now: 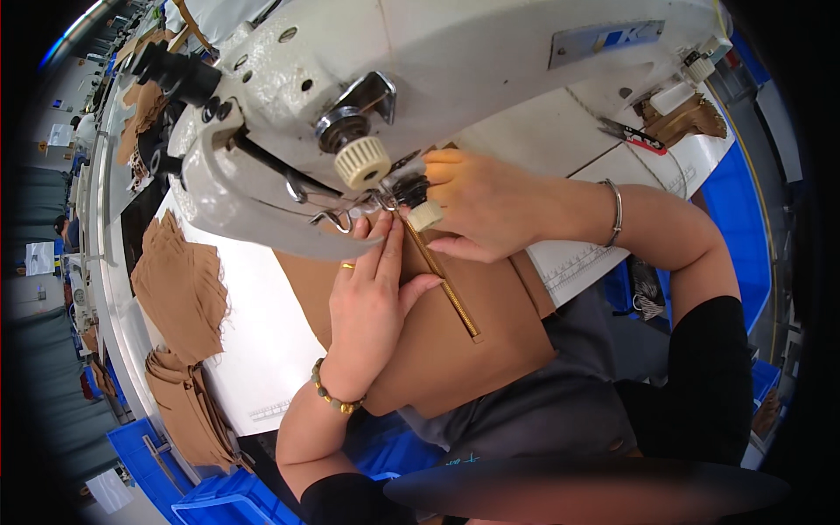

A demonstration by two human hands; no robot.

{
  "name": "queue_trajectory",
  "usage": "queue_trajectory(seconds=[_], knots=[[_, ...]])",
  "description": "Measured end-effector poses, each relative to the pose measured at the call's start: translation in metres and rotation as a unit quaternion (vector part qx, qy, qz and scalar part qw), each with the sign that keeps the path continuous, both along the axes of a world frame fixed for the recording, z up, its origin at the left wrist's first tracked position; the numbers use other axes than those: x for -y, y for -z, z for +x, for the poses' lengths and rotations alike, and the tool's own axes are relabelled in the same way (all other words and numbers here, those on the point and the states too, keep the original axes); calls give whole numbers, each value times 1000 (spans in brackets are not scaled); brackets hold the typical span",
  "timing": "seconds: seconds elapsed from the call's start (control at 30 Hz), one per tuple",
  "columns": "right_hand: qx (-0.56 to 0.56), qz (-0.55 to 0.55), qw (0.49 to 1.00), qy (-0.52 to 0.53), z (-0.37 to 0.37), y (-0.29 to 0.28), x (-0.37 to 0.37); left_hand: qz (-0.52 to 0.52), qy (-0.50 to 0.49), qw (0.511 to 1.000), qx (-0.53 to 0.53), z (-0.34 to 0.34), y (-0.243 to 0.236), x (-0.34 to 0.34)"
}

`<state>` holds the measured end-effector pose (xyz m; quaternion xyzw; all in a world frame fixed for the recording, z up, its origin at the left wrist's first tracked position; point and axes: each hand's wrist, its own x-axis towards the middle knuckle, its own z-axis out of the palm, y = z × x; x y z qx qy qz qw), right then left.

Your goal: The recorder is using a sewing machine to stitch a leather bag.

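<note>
Brown fabric lies under the head of a white sewing machine and hangs over the table's near edge. Set into it is a gold-toothed zipper that runs slantwise from the needle area toward me. My left hand rests flat on the fabric left of the zipper, fingers stretched to the presser foot, thumb out near the teeth. To the right of the needle area, my right hand lies on the cloth with thumb and fingers apart. Some of its fingertips are partly hidden by the machine's cream knob.
Brown cut pieces and a stack of folded brown pieces lie on the left of the white table. Red-handled snips and a brown scrap lie at the far right. Blue bins stand below.
</note>
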<state>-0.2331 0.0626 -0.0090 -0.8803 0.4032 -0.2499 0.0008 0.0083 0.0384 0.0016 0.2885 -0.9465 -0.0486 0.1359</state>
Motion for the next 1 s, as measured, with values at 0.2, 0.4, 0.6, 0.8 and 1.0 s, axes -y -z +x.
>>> queue_trajectory(seconds=[0.2,0.4,0.6,0.8,1.0], knots=[[9,-8,1000,-9,0,4,1,-6,9,1000,9,0,-4,2],[10,-3,1000,-5,2,5,-1,-22,19,1000,-2,-1,-6,5],[10,-23,999,22,4,3,-4,-14,17,1000,-3,0,-6,6],[-7,-14,1000,18,4,2,-5,-15,21,1000,-12,0,-5,8],[-11,-14,1000,24,5,3,-4,-36,26,999,-9,-1,-5,10]])
